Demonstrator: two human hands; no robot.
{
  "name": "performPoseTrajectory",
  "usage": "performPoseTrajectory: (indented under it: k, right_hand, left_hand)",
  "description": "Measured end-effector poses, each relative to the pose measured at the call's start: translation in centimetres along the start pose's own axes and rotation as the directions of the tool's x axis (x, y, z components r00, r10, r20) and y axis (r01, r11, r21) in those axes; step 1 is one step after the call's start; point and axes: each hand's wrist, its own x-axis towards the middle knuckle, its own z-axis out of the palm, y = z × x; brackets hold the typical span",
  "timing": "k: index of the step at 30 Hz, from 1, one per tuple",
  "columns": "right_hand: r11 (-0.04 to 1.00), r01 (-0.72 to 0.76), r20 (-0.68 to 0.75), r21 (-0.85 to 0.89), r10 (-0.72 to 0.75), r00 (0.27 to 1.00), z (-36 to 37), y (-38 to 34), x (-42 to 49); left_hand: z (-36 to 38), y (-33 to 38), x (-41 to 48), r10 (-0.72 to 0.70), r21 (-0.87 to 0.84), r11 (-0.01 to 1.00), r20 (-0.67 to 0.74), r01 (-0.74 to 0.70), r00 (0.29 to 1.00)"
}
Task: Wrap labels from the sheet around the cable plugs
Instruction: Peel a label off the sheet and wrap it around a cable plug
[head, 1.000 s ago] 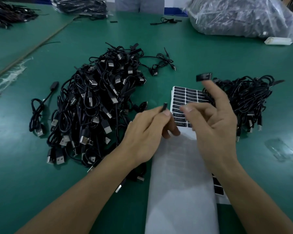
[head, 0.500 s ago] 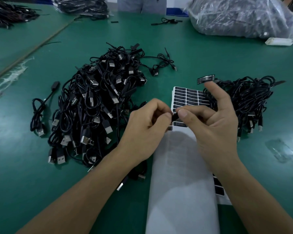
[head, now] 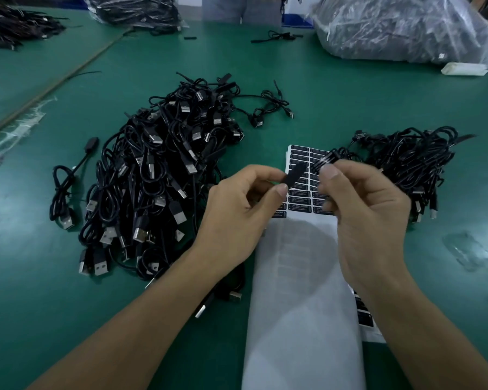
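Head camera, looking down: the left hand (head: 237,212) is raised over the label sheet (head: 302,291), with thumb and forefinger pinching a flat black cable plug (head: 295,174) by its near end. The plug is tilted up and to the right. The right hand (head: 369,220) is close alongside, its fingertips nipping a black label (head: 325,161) that is blurred and streaked with gloss. The label sits just beside the plug's tip; touching or just apart, I can't tell. Below them, the sheet lies flat on the green table (head: 40,305). Rows of black labels show at its far end, and bare white backing runs toward the person. A big heap of cables (head: 164,178) lies to the left of the sheet, and a smaller bundle (head: 406,164) to the right. A plastic bag (head: 400,26) sits at the far right edge.
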Motion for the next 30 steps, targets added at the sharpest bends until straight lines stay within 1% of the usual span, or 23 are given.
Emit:
performPoseTrajectory:
  k: [3,5,9,12,16,23,30]
  right_hand:
    - [0.994,-0.11,0.052,-0.007,0.111,0.992,0.2,0.01,-0.22]
    - [0.988,-0.153,0.074,-0.017,0.154,0.985,0.32,0.0,-0.26]
    - [0.978,-0.207,0.087,-0.012,0.207,0.974,0.37,-0.07,-0.29]
    - [0.979,-0.203,0.081,-0.021,0.204,0.976,0.41,-0.08,-0.36]
    - [0.983,-0.178,0.072,-0.034,0.18,0.981,0.49,-0.06,-0.38]
    - [0.983,-0.153,0.072,-0.099,0.161,0.984,0.36,0.1,-0.43]
    - [0.985,-0.085,0.091,-0.147,0.099,0.991,0.54,-0.16,-0.56]
  left_hand:
    - [-0.02,-0.08,0.0,-0.007,0.003,1.0,0.026,0.007,1.0]
    - [-0.07,-0.16,0.04,0.006,0.005,1.0,0.055,-0.006,0.998]
    - [-0.05,-0.12,0.08,0.029,-0.049,0.999,0.101,-0.024,0.994]
    - [-0.04,-0.17,0.07,0.031,-0.077,0.997,0.11,-0.023,0.993]
    - [-0.06,-0.17,0.02,0.003,-0.122,0.992,0.13,0.013,0.992]
    - [-0.14,-0.21,0.03,-0.015,-0.138,0.99,0.154,0.037,0.988]
    - [-0.03,-0.36,0.1,-0.018,-0.169,0.985,0.151,0.043,0.988]
